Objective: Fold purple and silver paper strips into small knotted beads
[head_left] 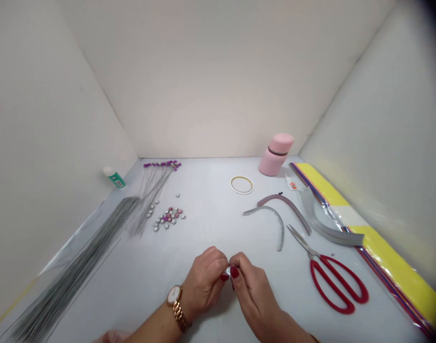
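Observation:
A small silver paper star [228, 270] is pinched between the fingertips of both hands, mostly covered by them. My left hand [207, 278], with a watch at its wrist, grips it from the left. From the right, my right hand [252, 290] presses thumb and forefinger on the same piece. Beyond the left hand lies a loose pile of folded paper stars [169, 216], silver with some pink and purple. Strips of silver-grey paper [280, 228] curve on the table to the right, and scissors with red handles [332, 281] lie beside them, blades slightly apart.
A bundle of grey wires [82, 262] runs along the left, near purple-tipped wires [162, 165] and a glue stick [115, 177]. Toward the back are a tape ring [242, 185] and a pink flask [275, 155]. Coloured paper packs [389, 257] line the right wall.

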`<control>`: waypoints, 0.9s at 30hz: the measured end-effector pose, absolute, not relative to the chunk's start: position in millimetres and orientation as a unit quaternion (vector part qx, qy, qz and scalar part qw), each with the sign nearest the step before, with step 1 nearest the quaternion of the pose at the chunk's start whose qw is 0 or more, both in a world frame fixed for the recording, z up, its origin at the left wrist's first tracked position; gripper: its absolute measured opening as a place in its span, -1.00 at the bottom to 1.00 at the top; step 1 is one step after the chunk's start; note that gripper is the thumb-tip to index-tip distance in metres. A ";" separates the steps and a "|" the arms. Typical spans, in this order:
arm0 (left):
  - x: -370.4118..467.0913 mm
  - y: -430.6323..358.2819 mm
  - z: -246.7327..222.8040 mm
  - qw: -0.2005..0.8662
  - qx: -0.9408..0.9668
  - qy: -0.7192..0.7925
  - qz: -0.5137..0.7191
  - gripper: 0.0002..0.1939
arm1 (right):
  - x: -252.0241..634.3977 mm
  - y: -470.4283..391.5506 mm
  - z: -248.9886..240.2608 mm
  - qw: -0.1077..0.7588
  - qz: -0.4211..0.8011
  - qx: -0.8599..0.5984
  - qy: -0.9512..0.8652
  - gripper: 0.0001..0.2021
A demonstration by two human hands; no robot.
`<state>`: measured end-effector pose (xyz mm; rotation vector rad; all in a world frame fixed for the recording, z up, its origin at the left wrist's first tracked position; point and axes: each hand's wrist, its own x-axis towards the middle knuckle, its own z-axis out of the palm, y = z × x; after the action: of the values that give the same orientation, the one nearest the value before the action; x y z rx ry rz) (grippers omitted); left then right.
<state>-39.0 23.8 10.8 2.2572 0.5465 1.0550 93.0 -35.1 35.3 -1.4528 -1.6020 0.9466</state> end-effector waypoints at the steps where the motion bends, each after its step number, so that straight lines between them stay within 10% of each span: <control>1: -38.8 23.9 10.4 0.291 0.847 0.206 0.395 -0.75 | 93.8 -34.6 34.7 0.374 0.352 -0.567 -0.644 -0.80; 27: -38.8 16.2 12.7 0.249 0.844 0.236 0.413 -0.79 | 91.8 -33.3 24.2 0.427 0.265 -0.517 -0.693 -0.85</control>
<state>-38.8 16.2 12.7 2.2989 0.6428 1.1257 91.8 -33.3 24.2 -1.2910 -1.7324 0.6610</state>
